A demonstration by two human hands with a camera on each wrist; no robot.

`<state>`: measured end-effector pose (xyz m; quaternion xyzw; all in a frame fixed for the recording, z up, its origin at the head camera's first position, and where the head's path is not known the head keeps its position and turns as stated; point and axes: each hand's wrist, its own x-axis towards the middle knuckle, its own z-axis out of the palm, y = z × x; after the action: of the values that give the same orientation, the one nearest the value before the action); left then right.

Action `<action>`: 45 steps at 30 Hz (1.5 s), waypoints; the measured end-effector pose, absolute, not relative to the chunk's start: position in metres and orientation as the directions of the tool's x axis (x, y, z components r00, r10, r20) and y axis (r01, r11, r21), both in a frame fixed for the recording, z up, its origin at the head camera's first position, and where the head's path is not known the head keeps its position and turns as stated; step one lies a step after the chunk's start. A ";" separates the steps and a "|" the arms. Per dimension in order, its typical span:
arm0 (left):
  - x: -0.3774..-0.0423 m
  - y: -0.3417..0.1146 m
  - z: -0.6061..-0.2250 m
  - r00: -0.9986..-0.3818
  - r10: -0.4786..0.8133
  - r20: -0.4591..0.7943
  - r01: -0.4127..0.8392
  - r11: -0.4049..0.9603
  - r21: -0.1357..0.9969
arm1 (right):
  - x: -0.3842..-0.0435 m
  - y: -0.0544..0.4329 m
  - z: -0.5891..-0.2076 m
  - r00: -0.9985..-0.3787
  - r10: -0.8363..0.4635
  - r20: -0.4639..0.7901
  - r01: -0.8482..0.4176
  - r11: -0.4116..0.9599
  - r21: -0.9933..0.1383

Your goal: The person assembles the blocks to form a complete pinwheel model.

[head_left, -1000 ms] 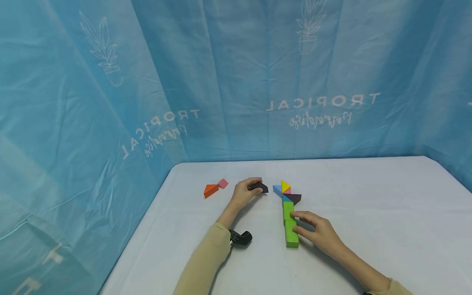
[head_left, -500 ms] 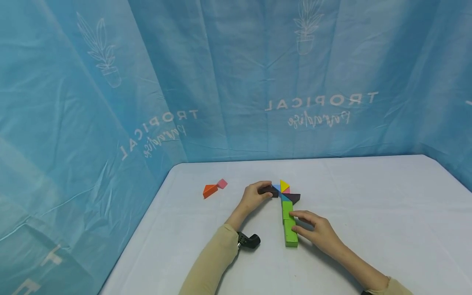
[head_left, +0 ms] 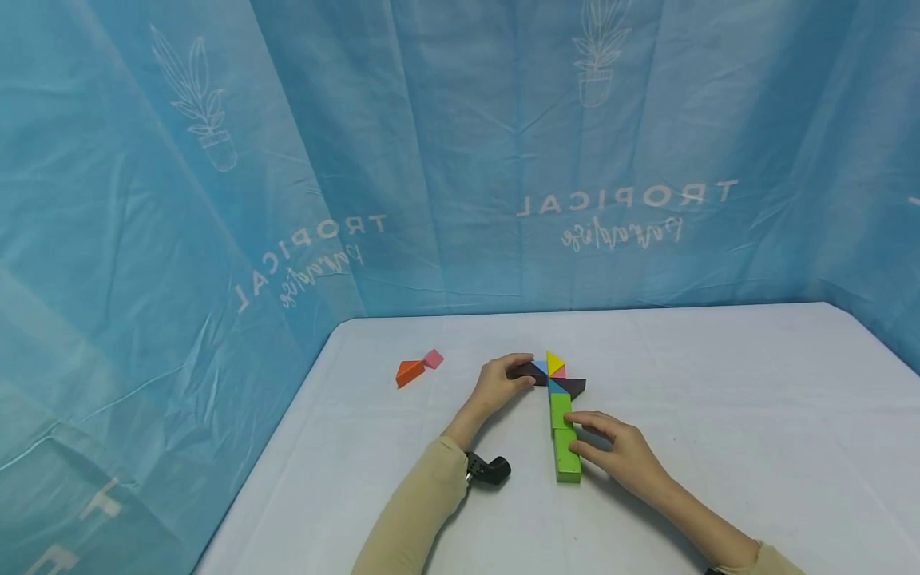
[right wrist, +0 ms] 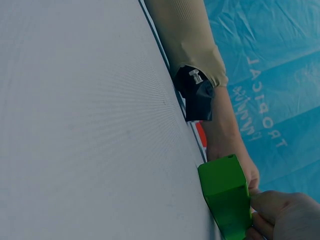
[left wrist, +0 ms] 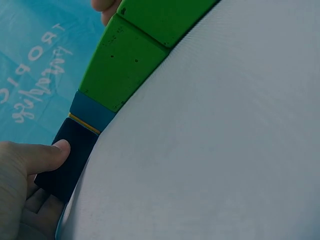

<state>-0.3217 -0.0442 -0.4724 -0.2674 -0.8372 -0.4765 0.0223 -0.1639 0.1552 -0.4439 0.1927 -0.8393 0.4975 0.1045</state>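
Note:
My left hand (head_left: 496,383) pinches a dark brown block (head_left: 533,374) between thumb and fingers, lying at the left of a pinwheel of small blocks. In the left wrist view the thumb presses on the near face of that dark block (left wrist: 70,165), beside a blue block (left wrist: 92,111). The pinwheel also has a yellow triangle (head_left: 554,362), a pink piece (head_left: 561,372), a light blue piece (head_left: 541,366) and a second dark block (head_left: 573,385). Two green blocks (head_left: 566,455) form a column below it. My right hand (head_left: 625,455) rests its thumb and fingertip against their right side.
On the white table (head_left: 719,447), orange triangular blocks (head_left: 410,371) and a pink block (head_left: 434,358) lie to the left. A blue printed curtain (head_left: 467,200) stands behind and at the sides. A black wrist camera (head_left: 490,469) sticks out from the left sleeve.
My left hand has moved right with the dark block, bringing it from a gap at the left up against the pinwheel. The right hand and green blocks have stayed put.

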 end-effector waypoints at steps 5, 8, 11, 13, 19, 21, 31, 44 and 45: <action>-0.322 -0.044 -0.473 -0.858 0.421 0.295 0.470 0.409 0.782 | -0.162 0.154 -0.440 -0.900 -0.219 0.377 -0.436 0.431 -0.790; -0.323 -0.046 -0.473 -0.860 0.423 0.285 0.458 0.395 0.796 | -0.161 0.153 -0.439 -0.899 -0.217 0.380 -0.438 0.426 -0.791; -0.326 -0.049 -0.470 -0.868 0.412 0.279 0.433 0.351 0.830 | -0.162 0.152 -0.439 -0.902 -0.219 0.371 -0.430 0.431 -0.793; -0.328 -0.054 -0.466 -0.873 0.390 0.291 0.425 0.318 0.848 | -0.162 0.152 -0.441 -0.905 -0.220 0.365 -0.426 0.438 -0.792; -0.335 -0.078 -0.451 -0.888 0.285 0.361 0.439 0.290 0.851 | -0.172 0.158 -0.461 -0.900 -0.210 0.383 -0.436 0.443 -0.783; -0.333 -0.088 -0.445 -0.894 0.261 0.366 0.432 0.279 0.858 | -0.176 0.161 -0.469 -0.899 -0.208 0.385 -0.437 0.445 -0.782; -0.317 -0.139 -0.434 -0.913 0.165 0.374 0.403 0.210 0.891 | -0.180 0.166 -0.477 -0.910 -0.206 0.361 -0.415 0.439 -0.797; -0.349 -0.185 -0.476 -0.904 -0.006 0.428 0.408 0.292 0.865 | -0.180 0.165 -0.477 -0.914 -0.207 0.350 -0.407 0.452 -0.794; -0.349 -0.186 -0.477 -0.905 0.014 0.425 0.409 0.299 0.862 | -0.180 0.165 -0.477 -0.914 -0.207 0.350 -0.407 0.450 -0.795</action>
<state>-0.3488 -0.1857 -0.4766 -0.1343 -0.7876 -0.5765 0.1712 -0.1801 0.1651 -0.4774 0.1815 -0.8453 0.4921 0.1015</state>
